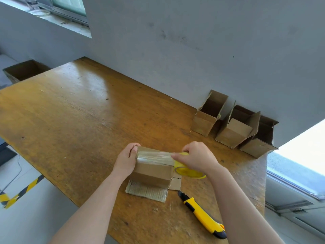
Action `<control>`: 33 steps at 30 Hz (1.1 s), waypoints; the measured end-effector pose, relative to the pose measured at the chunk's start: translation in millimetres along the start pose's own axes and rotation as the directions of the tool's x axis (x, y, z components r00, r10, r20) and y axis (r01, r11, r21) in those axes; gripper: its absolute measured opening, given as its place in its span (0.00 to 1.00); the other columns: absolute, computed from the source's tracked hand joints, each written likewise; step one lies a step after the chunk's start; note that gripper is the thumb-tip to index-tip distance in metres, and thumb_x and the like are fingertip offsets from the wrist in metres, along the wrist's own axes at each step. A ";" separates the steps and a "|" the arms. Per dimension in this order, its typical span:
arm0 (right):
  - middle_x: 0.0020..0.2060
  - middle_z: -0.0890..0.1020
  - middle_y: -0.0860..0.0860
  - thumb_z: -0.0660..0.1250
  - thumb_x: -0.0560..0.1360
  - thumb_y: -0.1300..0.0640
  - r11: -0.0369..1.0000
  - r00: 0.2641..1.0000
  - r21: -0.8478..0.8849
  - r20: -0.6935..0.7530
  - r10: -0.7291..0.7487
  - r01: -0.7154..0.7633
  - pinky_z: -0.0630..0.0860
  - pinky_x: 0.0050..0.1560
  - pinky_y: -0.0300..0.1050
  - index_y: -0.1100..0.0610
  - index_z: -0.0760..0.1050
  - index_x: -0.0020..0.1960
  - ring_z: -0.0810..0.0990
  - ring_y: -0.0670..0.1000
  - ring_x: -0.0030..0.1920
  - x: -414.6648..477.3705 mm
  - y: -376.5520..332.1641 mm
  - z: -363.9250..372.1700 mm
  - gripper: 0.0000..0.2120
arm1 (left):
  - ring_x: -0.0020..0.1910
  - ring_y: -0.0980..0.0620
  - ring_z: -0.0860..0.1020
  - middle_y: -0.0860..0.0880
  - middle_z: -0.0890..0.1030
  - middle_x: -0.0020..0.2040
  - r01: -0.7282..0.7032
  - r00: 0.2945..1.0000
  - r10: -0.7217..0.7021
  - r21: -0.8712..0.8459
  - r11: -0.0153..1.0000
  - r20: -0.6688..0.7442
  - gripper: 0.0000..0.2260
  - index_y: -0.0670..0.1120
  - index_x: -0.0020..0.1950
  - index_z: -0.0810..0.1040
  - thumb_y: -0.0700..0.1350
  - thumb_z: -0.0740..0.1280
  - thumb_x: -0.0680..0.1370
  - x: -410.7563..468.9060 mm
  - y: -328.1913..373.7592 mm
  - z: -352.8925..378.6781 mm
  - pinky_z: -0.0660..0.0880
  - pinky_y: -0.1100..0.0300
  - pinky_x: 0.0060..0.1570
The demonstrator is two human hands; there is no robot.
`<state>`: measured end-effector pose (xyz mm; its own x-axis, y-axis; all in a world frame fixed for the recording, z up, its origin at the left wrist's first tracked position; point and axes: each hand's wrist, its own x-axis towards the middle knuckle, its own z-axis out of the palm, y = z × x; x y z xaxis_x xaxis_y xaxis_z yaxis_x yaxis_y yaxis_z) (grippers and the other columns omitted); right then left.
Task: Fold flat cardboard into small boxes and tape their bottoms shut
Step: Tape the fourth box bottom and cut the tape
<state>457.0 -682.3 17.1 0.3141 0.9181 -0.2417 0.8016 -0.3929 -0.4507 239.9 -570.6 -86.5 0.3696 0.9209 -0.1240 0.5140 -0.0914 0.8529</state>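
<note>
A small cardboard box [153, 170] stands upside down on a stack of flat cardboard [146, 191] near the table's front edge. A strip of clear tape [154, 155] runs across its upturned bottom. My left hand [127, 159] grips the box's left end, thumb on top over the tape's start. My right hand [197, 158] holds a yellow-cored tape roll [186, 170] at the box's right end, with the tape stretched from the roll over the box.
A yellow and black utility knife [202, 214] lies on the wooden table [70, 120] to the right of the stack. Three folded open boxes [232, 125] stand against the wall at the back right. A bigger open carton [24, 70] sits beyond the table's far left corner.
</note>
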 end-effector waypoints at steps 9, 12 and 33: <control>0.25 0.73 0.42 0.62 0.70 0.28 0.997 0.990 0.031 -0.121 0.079 -0.076 0.62 0.23 0.35 0.52 0.82 0.51 0.72 0.41 0.28 -5.1 23.4 25.8 0.29 | 0.52 0.53 0.73 0.53 0.76 0.53 -0.018 1.000 0.018 0.054 0.998 -0.008 0.11 0.55 0.57 0.72 0.49 0.51 0.84 -1.0 5.0 -0.7 0.67 0.63 0.42; 0.24 0.71 0.43 0.60 0.71 0.28 0.996 0.988 0.027 -0.129 0.084 -0.081 0.61 0.23 0.36 0.52 0.82 0.47 0.71 0.42 0.26 -4.6 28.5 32.6 0.29 | 0.52 0.53 0.73 0.53 0.76 0.53 -0.002 1.000 0.003 0.066 0.998 -0.008 0.12 0.54 0.58 0.73 0.49 0.51 0.84 -1.8 6.1 -0.8 0.67 0.61 0.44; 0.25 0.75 0.47 0.63 0.71 0.30 0.985 0.989 0.110 -0.042 0.139 -0.134 0.66 0.24 0.41 0.50 0.76 0.32 0.72 0.46 0.26 4.4 44.2 59.0 0.25 | 0.73 0.54 0.64 0.51 0.71 0.72 -0.504 0.856 0.421 0.662 0.555 0.300 0.26 0.47 0.73 0.68 0.55 0.43 0.82 -31.8 54.6 52.3 0.52 0.49 0.75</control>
<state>463.8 -698.7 -54.6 0.4438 0.8559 -0.2655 0.6916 -0.5156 -0.5058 296.7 -624.8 -62.5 0.7648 0.6364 0.1008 0.6109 -0.7659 0.2002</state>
